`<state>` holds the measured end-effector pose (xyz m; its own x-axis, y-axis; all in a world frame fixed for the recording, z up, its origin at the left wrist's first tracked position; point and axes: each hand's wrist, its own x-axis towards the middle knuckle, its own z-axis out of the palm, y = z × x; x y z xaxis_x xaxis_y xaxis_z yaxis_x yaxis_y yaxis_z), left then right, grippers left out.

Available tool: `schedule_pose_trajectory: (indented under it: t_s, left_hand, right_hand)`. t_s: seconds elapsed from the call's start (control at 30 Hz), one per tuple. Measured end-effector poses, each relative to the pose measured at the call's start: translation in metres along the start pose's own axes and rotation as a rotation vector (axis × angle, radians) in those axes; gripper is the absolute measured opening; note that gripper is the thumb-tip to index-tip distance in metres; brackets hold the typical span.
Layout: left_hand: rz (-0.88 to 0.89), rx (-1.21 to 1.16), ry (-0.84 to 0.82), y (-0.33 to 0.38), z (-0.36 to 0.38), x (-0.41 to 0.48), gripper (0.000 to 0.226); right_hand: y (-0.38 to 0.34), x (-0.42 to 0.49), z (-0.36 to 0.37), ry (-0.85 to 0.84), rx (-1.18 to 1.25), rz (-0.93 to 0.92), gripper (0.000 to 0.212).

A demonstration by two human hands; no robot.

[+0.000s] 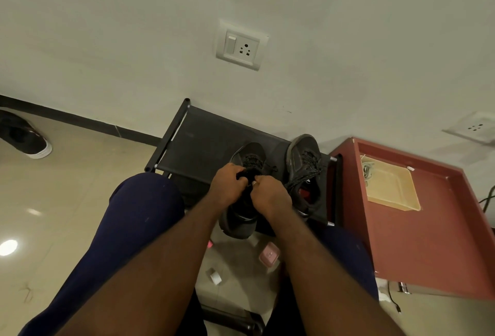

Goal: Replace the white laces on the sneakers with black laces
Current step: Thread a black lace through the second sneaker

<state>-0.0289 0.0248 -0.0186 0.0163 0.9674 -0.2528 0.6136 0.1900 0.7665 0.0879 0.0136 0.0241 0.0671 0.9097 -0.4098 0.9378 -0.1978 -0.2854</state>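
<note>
Sneakers of black knit fabric, two in number, stand side by side, toes toward the off-white wall, on the taut black fabric shelf of a tubular metal shoe rack.

1. The left black sneaker has a rounded toe and a thick dark sole. A matte black lace crosses its upper eyelets.
2. The left hand is clenched round this black lace above the tongue, fingers curled inward.
3. The right hand pinches the same lace between thumb and fingertips, just beside the left hand. The knuckles of the two hands nearly touch.
4. The right black sneaker is laced with a braided black-and-grey speckled lace, whose ends lie loose over the open collar. A red lining shows inside.

To the right of the rack stands a reddish-brown laminate table with a raised rim. It carries a shallow rectangular beige plastic tray, and a tangle of pale cord lies at the tray's left edge.

A white switch-and-socket plate is mounted on the wall. The floor is glossy beige tile.
</note>
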Motion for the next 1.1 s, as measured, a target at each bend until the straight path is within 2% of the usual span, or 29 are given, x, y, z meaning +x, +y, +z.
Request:
schedule_pose_trajectory:
  t_s: [0.1,0.17,0.27,0.4,0.47,0.6,0.73,0.83,0.93,1.1]
  left_hand:
    - [-0.018,-0.022,0.012,0.001,0.002,-0.001,0.028]
    - [-0.011,-0.017,0.015,0.001,0.004,-0.001,0.027]
    - [-0.003,0.016,0.041,0.002,0.007,-0.002,0.025]
    - [-0.022,-0.013,0.069,0.004,0.007,-0.004,0.024]
    - [-0.013,-0.02,0.067,0.004,0.007,-0.005,0.028]
    - [-0.011,-0.015,0.067,0.005,0.009,-0.005,0.032]
    - [-0.02,-0.025,0.057,0.005,0.008,-0.006,0.031]
    - [-0.023,-0.044,0.041,0.004,0.006,-0.005,0.032]
    - [-0.029,-0.053,0.006,0.004,0.008,-0.005,0.035]
    - [-0.021,-0.105,0.033,0.005,0.01,-0.01,0.046]
  right_hand:
    - [0.004,0.0,0.004,0.081,0.0,0.045,0.023]
    - [0.003,0.0,0.005,0.049,-0.062,0.071,0.019]
    - [-0.002,0.001,0.006,0.0,-0.098,0.088,0.023]
    - [-0.003,-0.003,0.012,0.229,-0.023,-0.012,0.021]
    - [-0.002,-0.003,0.013,0.282,0.032,-0.037,0.023]
    - [0.0,0.001,0.014,0.227,-0.062,-0.03,0.037]
    - [-0.005,0.012,0.018,0.121,-0.157,0.008,0.029]
    - [-0.002,0.022,0.027,0.09,-0.03,0.029,0.031]
    - [0.006,0.023,0.031,0.192,0.116,0.009,0.034]
    - [0.014,0.024,0.033,0.271,0.163,-0.086,0.031]
